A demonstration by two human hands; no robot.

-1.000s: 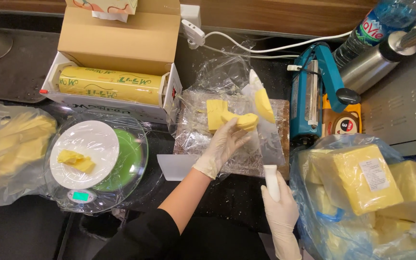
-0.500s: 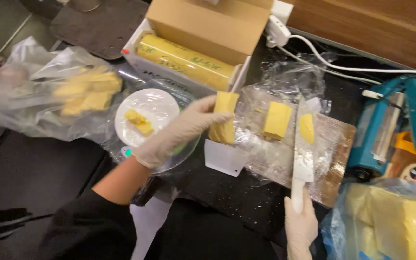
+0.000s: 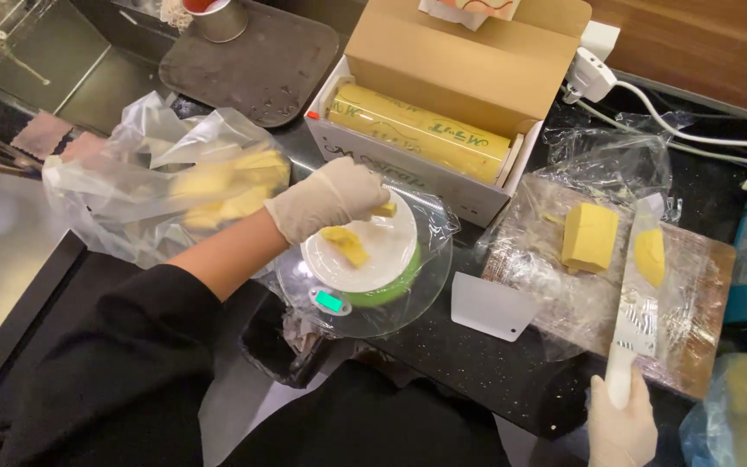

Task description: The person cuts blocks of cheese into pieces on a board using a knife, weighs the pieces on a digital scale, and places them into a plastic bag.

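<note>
My gloved left hand point(image 3: 326, 201) is over the white plate point(image 3: 391, 251) of a round kitchen scale point(image 3: 365, 294), its fingers closed on a yellow cheese piece point(image 3: 384, 208). Another cheese piece point(image 3: 345, 245) lies on the plate. At the lower right my gloved right hand point(image 3: 620, 419) grips the white handle of a knife point(image 3: 641, 303), whose blade carries a cheese slice point(image 3: 649, 257). A cheese block point(image 3: 590, 236) sits on a film-covered wooden board point(image 3: 702, 311).
A cardboard box point(image 3: 443, 86) with a yellow cling-film roll point(image 3: 421, 131) stands behind the scale. At the left lies a plastic bag of cheese pieces point(image 3: 209, 186). A white scraper point(image 3: 490, 305) rests beside the board. A dark tray point(image 3: 257, 65) and white cables point(image 3: 693, 130) are farther back.
My left hand carried a cheese piece from the board leftward to the scale plate. The view shifted left. My right hand has kept the knife over the board.
</note>
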